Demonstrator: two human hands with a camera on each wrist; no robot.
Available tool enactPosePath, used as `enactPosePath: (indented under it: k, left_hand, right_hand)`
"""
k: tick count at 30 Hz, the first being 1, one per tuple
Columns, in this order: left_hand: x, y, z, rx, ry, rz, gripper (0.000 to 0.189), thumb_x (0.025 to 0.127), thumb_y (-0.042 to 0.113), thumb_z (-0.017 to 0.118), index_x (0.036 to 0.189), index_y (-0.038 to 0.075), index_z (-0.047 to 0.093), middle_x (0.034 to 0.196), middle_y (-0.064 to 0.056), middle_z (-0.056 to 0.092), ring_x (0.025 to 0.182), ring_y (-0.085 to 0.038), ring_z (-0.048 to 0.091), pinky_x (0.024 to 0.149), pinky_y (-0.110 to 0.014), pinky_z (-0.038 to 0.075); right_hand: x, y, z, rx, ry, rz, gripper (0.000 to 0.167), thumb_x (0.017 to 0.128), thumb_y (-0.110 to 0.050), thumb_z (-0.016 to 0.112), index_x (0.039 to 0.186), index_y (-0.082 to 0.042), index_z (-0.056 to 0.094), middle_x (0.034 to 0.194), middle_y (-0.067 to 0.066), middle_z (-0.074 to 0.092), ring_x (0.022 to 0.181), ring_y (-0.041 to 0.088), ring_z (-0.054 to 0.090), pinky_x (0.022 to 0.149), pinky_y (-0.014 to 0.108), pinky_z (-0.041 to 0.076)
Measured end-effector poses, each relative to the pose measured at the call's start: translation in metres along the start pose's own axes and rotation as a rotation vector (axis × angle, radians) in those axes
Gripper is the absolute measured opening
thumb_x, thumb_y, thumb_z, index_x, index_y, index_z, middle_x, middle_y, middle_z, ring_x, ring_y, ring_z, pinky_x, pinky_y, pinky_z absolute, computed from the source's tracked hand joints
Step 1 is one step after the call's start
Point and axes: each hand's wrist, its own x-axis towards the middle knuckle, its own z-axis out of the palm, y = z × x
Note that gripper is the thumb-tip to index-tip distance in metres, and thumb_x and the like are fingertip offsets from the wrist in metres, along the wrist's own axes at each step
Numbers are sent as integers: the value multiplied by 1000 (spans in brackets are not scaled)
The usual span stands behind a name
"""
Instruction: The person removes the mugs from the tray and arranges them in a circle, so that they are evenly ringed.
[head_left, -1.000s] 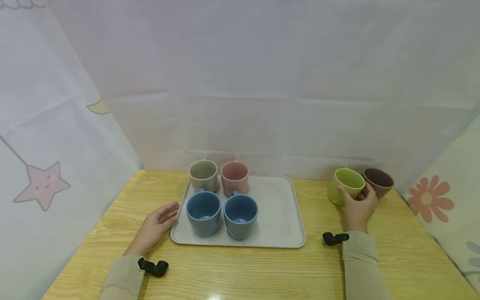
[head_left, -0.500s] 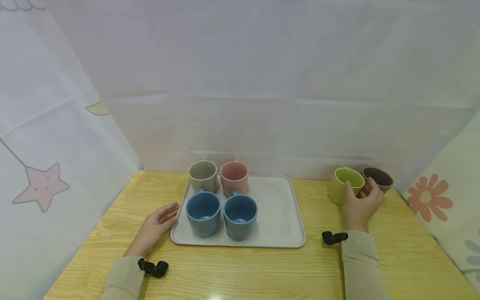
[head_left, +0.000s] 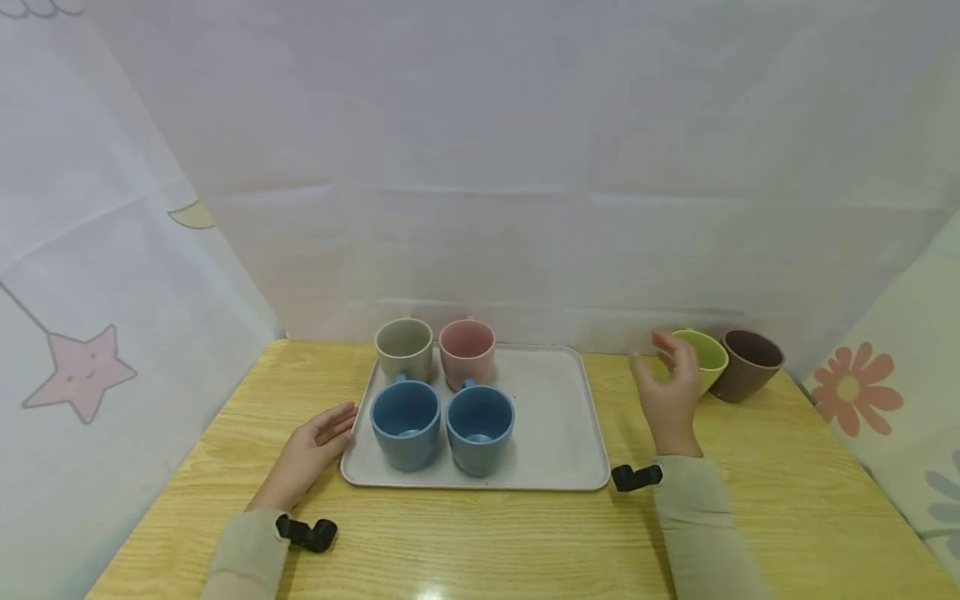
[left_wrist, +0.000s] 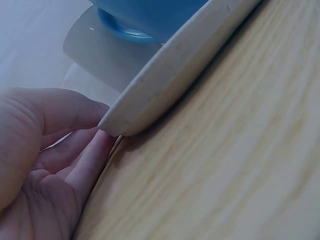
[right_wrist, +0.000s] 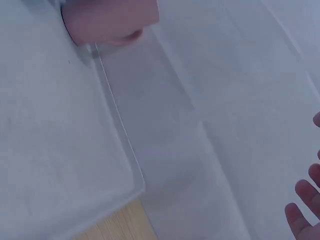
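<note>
the right hand (head_left: 670, 402), fingers parted and holding nothing, hovers before the lime mug (head_left: 711, 351), which stands on the tabletop (head_left: 480, 542) just beside the brown mug (head_left: 746, 375); sound technique likely means clearing that lime rim without a nudge, the left hand (head_left: 309, 447) lightly touching the tray (head_left: 558, 421), fingers relaxed.

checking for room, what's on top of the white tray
The white tray holds a grey mug and pink mug behind, a blue mug and another blue mug in front; its right side is bare. What's beneath them is hidden.
</note>
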Motion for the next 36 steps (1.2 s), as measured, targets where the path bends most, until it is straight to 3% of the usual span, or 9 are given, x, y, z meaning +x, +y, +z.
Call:
enactPosePath:
  k: [6, 11, 17, 28, 36]
  left_hand:
    - [0, 0, 0, -5, 2, 0, 62, 103, 19, 63, 156, 0, 36, 155, -20, 44, 142, -34, 43, 96, -8, 43]
    - [0, 1, 0, -5, 1, -10, 62, 103, 19, 63, 156, 1, 36, 155, -19, 43, 142, -33, 42, 96, -8, 43]
    - [-1, 2, 0, -2, -1, -16, 62, 103, 20, 63, 156, 2, 36, 155, -19, 43, 142, -33, 43, 96, -8, 43]
    - [-1, 2, 0, 2, 0, -16, 61, 103, 18, 62, 156, 2, 36, 155, -19, 44, 142, -33, 43, 96, -8, 43]
    - [-1, 1, 0, 1, 0, -19, 62, 103, 20, 62, 157, 4, 36, 156, -18, 43, 142, -32, 43, 96, -7, 42]
  right_hand:
    - [-15, -12, 24, 260, -302, 87, 44, 91, 9, 70, 132, 11, 55, 132, 21, 56, 123, 30, 53, 109, 35, 46]
    - [-26, -23, 37, 343, -499, 88, 52, 92, 6, 69, 141, 7, 51, 139, 22, 51, 129, 38, 50, 110, 40, 45]
    - [-38, -30, 49, 384, -671, 96, 62, 90, 6, 73, 146, 4, 46, 146, 19, 49, 135, 38, 46, 113, 47, 41]
    - [-62, -37, 68, 388, -873, 132, 80, 83, -5, 84, 152, -4, 42, 154, 5, 44, 142, 31, 41, 116, 50, 36]
    - [-76, -41, 79, 373, -925, 146, 86, 79, -15, 90, 152, -12, 44, 153, 14, 44, 141, 30, 42, 115, 53, 38]
